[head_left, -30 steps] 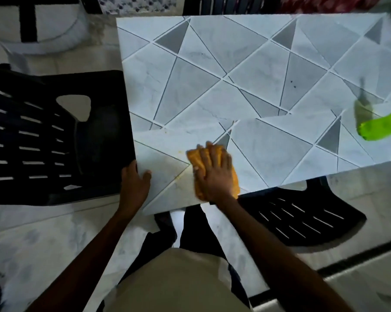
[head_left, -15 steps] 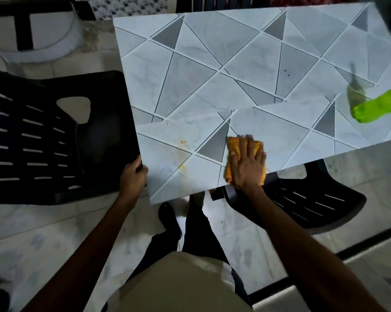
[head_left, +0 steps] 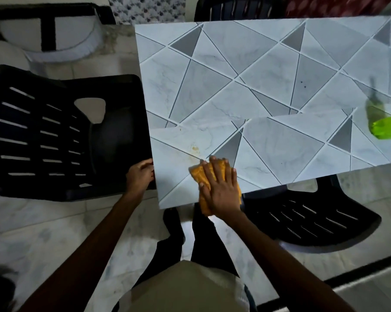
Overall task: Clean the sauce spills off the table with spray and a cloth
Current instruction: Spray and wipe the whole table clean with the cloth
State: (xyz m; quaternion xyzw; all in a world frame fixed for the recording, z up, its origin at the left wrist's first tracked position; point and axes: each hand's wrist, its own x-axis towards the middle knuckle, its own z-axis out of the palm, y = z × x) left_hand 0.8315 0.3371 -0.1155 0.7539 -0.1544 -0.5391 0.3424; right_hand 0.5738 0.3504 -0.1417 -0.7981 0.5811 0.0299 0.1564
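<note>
The table [head_left: 253,70] has a pale top with a grey triangle pattern. My right hand [head_left: 220,186] lies flat on an orange cloth [head_left: 198,174], pressing it onto the table's near edge. A faint yellowish sauce stain [head_left: 195,149] shows just beyond the cloth to the left. My left hand [head_left: 140,175] grips the table's left edge near the front corner. A bright green spray bottle [head_left: 387,127] stands at the table's right side, cut off by the frame. Two small dark specks [head_left: 302,84] mark the middle of the top.
A black slatted plastic chair [head_left: 55,136] stands tight against the table's left side. Another black chair [head_left: 311,221] is tucked under the near right edge. A third chair back [head_left: 237,7] shows behind the table. My legs stand on the pale marble floor [head_left: 43,239].
My right hand slid the cloth right along the near edge, then back left toward the stain. My left hand stayed on the table's left edge, moving slightly farther along it.
</note>
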